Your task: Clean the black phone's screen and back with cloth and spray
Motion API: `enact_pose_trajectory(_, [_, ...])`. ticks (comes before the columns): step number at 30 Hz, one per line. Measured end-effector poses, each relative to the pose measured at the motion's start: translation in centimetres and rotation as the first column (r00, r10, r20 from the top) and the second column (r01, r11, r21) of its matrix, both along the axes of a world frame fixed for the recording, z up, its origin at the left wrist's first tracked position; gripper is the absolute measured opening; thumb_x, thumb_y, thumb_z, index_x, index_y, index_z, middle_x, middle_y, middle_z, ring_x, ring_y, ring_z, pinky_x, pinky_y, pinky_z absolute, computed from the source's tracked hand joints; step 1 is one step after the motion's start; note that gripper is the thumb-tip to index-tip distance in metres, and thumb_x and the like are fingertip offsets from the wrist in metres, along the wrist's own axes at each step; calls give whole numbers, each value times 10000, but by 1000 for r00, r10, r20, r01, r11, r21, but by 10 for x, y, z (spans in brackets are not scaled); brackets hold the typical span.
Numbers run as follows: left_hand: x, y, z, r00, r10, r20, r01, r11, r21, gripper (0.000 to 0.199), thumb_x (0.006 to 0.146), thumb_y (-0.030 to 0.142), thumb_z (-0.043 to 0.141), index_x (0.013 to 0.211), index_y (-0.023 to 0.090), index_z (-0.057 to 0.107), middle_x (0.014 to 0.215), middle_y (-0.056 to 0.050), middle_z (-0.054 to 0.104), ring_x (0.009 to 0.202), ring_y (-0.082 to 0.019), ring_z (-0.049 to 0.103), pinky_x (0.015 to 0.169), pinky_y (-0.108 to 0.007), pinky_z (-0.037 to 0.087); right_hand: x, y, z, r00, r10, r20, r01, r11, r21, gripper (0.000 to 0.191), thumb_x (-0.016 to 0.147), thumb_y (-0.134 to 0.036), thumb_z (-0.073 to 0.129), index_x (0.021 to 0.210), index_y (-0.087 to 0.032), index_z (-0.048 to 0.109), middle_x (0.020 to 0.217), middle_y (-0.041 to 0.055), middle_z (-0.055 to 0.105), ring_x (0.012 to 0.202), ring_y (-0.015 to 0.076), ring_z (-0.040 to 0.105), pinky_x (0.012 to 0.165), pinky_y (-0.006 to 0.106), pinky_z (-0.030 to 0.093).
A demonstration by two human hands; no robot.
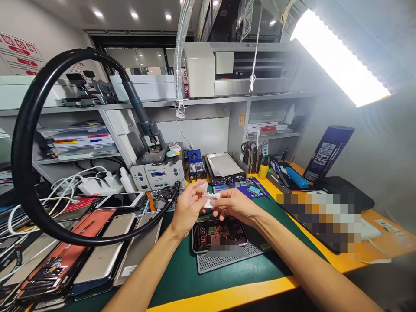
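Both hands meet above the green mat, near the middle of the view. A small white piece, paper or cloth, is pinched between them. My left hand grips its left side with thumb and fingers. From the right, my right hand holds the other side, fingers curled. Below the hands a phone lies face up with its screen lit, showing 10:52. It rests partly on a grey textured pad.
Several phones and phone parts crowd the left side beneath a thick black hose. A soldering station, a flat heating plate and a yellow bottle stand behind. Tools and a long black object lie right.
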State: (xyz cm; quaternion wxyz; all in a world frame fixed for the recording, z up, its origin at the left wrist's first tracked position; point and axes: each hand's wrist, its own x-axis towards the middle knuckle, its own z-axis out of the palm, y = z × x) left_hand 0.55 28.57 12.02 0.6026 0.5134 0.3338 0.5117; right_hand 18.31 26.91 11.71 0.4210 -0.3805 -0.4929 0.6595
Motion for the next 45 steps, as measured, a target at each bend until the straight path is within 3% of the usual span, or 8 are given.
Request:
enact_pose_trajectory(5, [0, -2, 0, 999, -32, -41, 29, 997, -71, 502, 701, 254, 769, 1164, 145, 611, 984, -55, 638, 738, -135, 610, 581, -257, 529, 1, 3, -4, 994, -107, 27, 105, 992, 66, 274, 712, -360, 833, 707, -143, 665, 712, 32, 683, 581, 139, 638, 521, 249, 506])
enact_pose_trajectory(9, [-2, -2, 1, 988, -128, -88, 115, 984, -133, 293, 746, 277, 733, 966, 94, 675, 817, -56, 650, 602, -107, 550, 516, -257, 502, 2, 4, -4, 990, -131, 52, 126, 988, 85, 271, 726, -361, 822, 716, -121, 697, 673, 49, 678, 571, 144, 628, 511, 256, 498])
enact_pose_trajectory(16, [-5, 1, -1, 987, -116, -114, 105, 990, -97, 296, 747, 232, 679, 1019, 116, 682, 781, -26, 668, 549, -86, 532, 535, -245, 501, 6, 4, 2, 983, -178, -44, 179, 984, 27, 395, 633, -225, 845, 983, -181, 668, 804, 16, 684, 681, 161, 648, 530, 261, 500])
enact_pose_trajectory(22, [-4, -2, 4, 973, -182, -141, 176, 983, -58, 406, 703, 211, 662, 1092, 100, 695, 772, -25, 678, 501, -94, 545, 476, -243, 479, 6, -1, 9, 983, 146, -114, -158, 982, -102, 371, 733, -308, 824, 1033, -137, 689, 911, 78, 692, 718, 155, 623, 508, 237, 446])
enact_pose_trajectory(29, [-4, 3, -2, 985, -95, -145, 92, 995, -30, 459, 675, 161, 666, 1128, 92, 662, 682, 25, 615, 505, -101, 563, 488, -249, 512, 9, 7, -4, 993, -13, -113, 0, 994, -113, 245, 656, -191, 873, 744, -149, 647, 666, -19, 609, 599, 97, 522, 500, 214, 390])
enact_pose_trajectory(35, [-5, 3, -1, 995, -84, -58, 83, 996, -21, 428, 698, 233, 713, 1103, 106, 657, 846, -38, 666, 668, -135, 649, 587, -258, 545, 2, 1, 4, 976, 70, -205, -98, 987, -126, 389, 718, -255, 852, 1057, -174, 679, 965, 73, 707, 876, 205, 657, 704, 325, 512])
enact_pose_trajectory(39, [-5, 2, 2, 992, -114, -47, 113, 993, -26, 440, 680, 225, 768, 1093, 115, 661, 837, -23, 640, 562, -100, 607, 523, -250, 508, -2, -2, 6, 969, 155, -191, -194, 959, -207, 322, 772, -353, 829, 975, -140, 698, 935, 78, 699, 795, 160, 619, 604, 245, 443])
enact_pose_trajectory(45, [-5, -1, 7, 994, -99, -50, 98, 995, -31, 448, 672, 156, 715, 1114, 113, 651, 892, -22, 627, 477, -67, 565, 456, -243, 484, 0, 2, 0, 981, 53, -185, -93, 972, -214, 239, 732, -235, 843, 900, -147, 698, 832, 12, 668, 699, 101, 560, 578, 214, 438])
